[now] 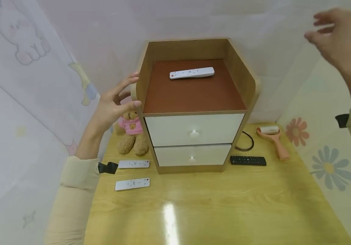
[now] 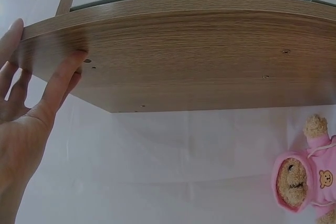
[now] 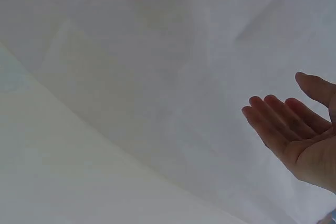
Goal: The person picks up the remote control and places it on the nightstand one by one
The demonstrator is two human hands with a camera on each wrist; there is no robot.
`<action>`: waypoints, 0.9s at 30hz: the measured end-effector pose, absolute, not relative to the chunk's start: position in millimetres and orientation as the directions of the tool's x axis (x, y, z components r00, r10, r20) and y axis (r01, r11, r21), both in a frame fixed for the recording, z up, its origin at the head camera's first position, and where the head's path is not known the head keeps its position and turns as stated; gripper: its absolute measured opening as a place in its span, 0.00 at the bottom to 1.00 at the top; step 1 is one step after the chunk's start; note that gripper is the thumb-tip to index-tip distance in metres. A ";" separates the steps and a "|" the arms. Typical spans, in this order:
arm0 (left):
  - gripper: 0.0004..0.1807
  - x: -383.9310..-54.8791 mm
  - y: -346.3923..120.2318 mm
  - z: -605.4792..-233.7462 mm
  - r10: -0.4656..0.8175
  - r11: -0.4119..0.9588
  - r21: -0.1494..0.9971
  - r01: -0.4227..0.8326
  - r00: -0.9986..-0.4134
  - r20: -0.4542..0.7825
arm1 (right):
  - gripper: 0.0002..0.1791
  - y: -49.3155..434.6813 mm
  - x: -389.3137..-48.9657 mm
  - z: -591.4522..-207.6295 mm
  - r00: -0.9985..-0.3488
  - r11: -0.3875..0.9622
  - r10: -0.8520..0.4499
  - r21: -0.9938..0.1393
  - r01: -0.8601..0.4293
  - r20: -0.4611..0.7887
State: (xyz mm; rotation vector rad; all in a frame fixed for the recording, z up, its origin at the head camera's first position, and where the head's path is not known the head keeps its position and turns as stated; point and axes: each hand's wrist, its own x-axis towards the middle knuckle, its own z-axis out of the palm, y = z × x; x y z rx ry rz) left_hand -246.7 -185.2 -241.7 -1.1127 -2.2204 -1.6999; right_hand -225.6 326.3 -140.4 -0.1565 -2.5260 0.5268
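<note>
A small wooden cabinet [image 1: 194,169] with two white drawers, both pushed in, stands on the table. My left hand [image 1: 109,107] is at its left side, fingers spread and fairly straight, fingertips on the upper side panel [image 1: 141,80]. In the left wrist view the left hand [image 2: 29,114] touches the panel's outer face and edge. A white remote control [image 1: 192,72] lies on the cabinet's brown top. My right hand [image 1: 344,39] is raised at the far right, away from the cabinet, fingers loosely bent and holding nothing. The right wrist view shows its palm and relaxed fingers.
Left of the cabinet sit a teddy bear [image 1: 132,131] in pink and two white remotes, one behind [image 1: 134,164] and one in front [image 1: 132,184]. To the right are a black remote [image 1: 248,160], a coiled black cord [image 1: 245,149] and an orange-handled lint roller [image 1: 278,143]. Patterned sheets border the table [image 1: 218,207].
</note>
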 end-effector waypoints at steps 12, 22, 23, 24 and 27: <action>0.34 -243.3 -194.9 -253.4 0.459 0.098 0.795 0.599 -0.735 0.498 | 0.27 361.0 -217.2 -350.9 -0.991 0.912 -0.030 -0.403 -0.079 0.127; 0.35 -242.2 -198.5 -250.1 0.455 0.114 0.814 0.569 -0.758 0.467 | 0.31 352.7 -219.4 -477.4 -0.981 0.858 -0.189 -0.480 -0.184 0.038; 0.35 -242.6 -197.9 -249.5 0.452 0.119 0.813 0.570 -0.760 0.467 | 0.31 353.6 -220.6 -486.1 -0.979 0.847 -0.203 -0.497 -0.190 0.029; 0.35 -243.3 -196.9 -249.0 0.451 0.116 0.814 0.569 -0.761 0.467 | 0.32 354.7 -221.4 -494.0 -0.978 0.836 -0.210 -0.518 -0.183 0.006; 0.35 -245.1 -194.3 -247.8 0.450 0.105 0.816 0.568 -0.759 0.470 | 0.30 359.0 -224.4 -511.8 -0.972 0.833 -0.227 -0.529 -0.161 -0.061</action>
